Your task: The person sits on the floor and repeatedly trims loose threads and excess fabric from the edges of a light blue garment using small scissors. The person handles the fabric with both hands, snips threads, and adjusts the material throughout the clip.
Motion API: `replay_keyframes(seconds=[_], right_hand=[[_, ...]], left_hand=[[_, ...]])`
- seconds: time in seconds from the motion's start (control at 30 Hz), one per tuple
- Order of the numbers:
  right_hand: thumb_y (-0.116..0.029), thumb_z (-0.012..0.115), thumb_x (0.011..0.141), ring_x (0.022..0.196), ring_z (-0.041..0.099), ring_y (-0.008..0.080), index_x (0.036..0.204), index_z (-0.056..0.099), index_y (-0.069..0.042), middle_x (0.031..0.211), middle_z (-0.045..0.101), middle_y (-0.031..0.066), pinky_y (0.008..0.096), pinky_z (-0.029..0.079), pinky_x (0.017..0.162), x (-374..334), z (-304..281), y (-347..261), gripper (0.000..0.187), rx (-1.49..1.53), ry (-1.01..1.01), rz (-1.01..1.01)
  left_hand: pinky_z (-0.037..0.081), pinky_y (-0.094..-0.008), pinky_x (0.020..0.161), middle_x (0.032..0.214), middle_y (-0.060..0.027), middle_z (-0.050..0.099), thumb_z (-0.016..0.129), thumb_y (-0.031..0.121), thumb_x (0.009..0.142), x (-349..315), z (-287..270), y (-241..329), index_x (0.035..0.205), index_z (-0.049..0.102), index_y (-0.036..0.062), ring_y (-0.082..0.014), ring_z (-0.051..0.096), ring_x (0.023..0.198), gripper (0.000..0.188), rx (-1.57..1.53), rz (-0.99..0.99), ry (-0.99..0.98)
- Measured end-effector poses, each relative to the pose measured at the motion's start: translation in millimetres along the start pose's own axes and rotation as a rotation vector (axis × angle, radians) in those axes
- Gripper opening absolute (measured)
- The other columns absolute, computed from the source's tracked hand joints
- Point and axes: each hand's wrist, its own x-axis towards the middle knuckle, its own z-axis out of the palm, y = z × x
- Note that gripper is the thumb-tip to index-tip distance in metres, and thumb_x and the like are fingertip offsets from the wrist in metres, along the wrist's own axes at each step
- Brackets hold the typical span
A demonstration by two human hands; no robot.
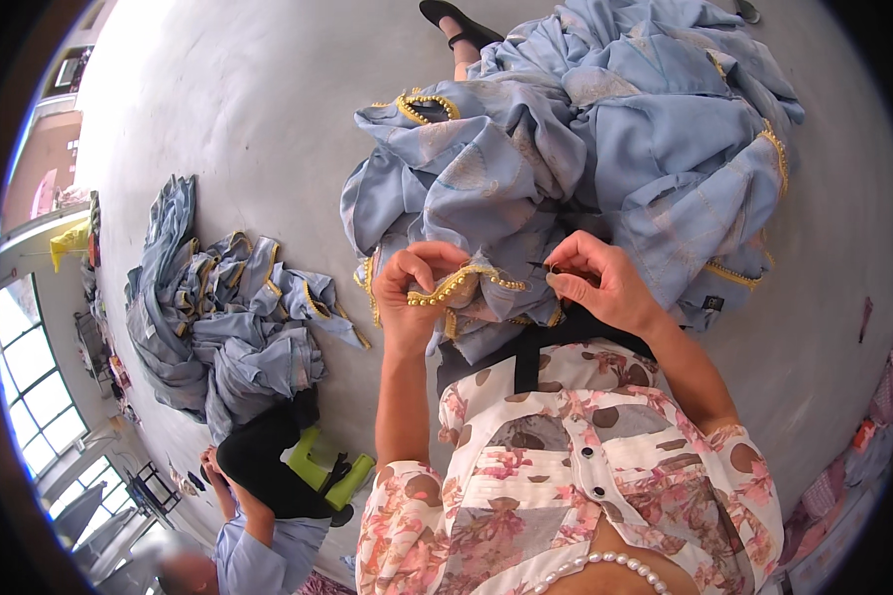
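A heap of light blue fabric (506, 188), edged in places with yellow beaded trim, spreads from my lap out over the grey floor. My left hand (417, 278) pinches an end of this fabric, and its yellow beaded trim (478, 275) shows between and beyond the fingers. Loose threads stick out along that edge. To the right, my right hand (597, 282) is closed around a small dark pointed tool (538, 265). Its tip points left toward the trim, a short gap away. Most of the tool is hidden by my fingers, so its kind does not show.
At the left, another pile of blue fabric (233, 317) with yellow edging lies beside a seated person (273, 535) on a lime-green stool (332, 471). A foot in a black shoe (456, 28) shows beyond my heap. Pinkish cloth (829, 491) lies at the right edge.
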Motion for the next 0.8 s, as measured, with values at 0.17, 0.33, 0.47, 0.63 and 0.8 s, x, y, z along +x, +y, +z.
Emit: replay_keyframes(seconds=[0.17,0.33,0.47,0.63,0.8], right_hand=[[-0.02,0.064,0.09,0.066,0.054,0.0057,0.096,0.052,0.002,0.076,0.063,0.0048,0.0205,0.043,0.059,-1,21,-4,0.025,0.024,-0.035,-0.016],[-0.02,0.064,0.091,0.068,0.055,0.0058,0.096,0.051,0.002,0.076,0.062,0.0047,0.0215,0.045,0.059,8,27,-10,0.026,0.094,-0.06,0.007],[-0.02,0.066,0.089,0.068,0.053,0.0046,0.096,0.052,0.001,0.077,0.061,0.0027,0.0203,0.044,0.059,11,25,-5,0.026,0.225,0.001,-0.024],[-0.018,0.069,0.086,0.067,0.048,0.0014,0.093,0.058,0.001,0.075,0.059,-0.0009,0.0173,0.039,0.058,23,20,-24,0.023,0.128,-0.128,0.109],[-0.011,0.066,0.087,0.062,0.047,0.0016,0.088,0.059,0.0,0.071,0.057,-0.0024,0.0173,0.039,0.055,38,27,-16,0.013,0.262,-0.265,0.048]], left_hand=[[0.05,-0.0299,0.082,0.102,-0.0162,0.061,0.065,-0.016,0.071,-6,3,-6,0.073,0.042,0.0103,-0.0175,0.06,0.091,0.035,-0.162,-0.018,0.121],[0.047,-0.0319,0.086,0.103,-0.016,0.06,0.068,-0.015,0.068,-11,10,-6,0.071,0.042,0.0117,-0.0187,0.059,0.093,0.037,-0.207,0.004,0.177],[0.047,-0.0325,0.086,0.103,-0.016,0.059,0.07,-0.013,0.067,-11,7,-8,0.07,0.042,0.0119,-0.0193,0.058,0.093,0.038,-0.201,0.044,0.154],[0.048,-0.029,0.085,0.104,-0.0134,0.058,0.07,-0.011,0.071,-11,6,-7,0.074,0.042,0.0115,-0.017,0.057,0.093,0.036,-0.204,0.083,0.082],[0.049,-0.0318,0.083,0.104,-0.0163,0.059,0.072,-0.01,0.069,-14,13,-4,0.076,0.044,0.0098,-0.0182,0.06,0.093,0.035,-0.078,0.036,0.09]])
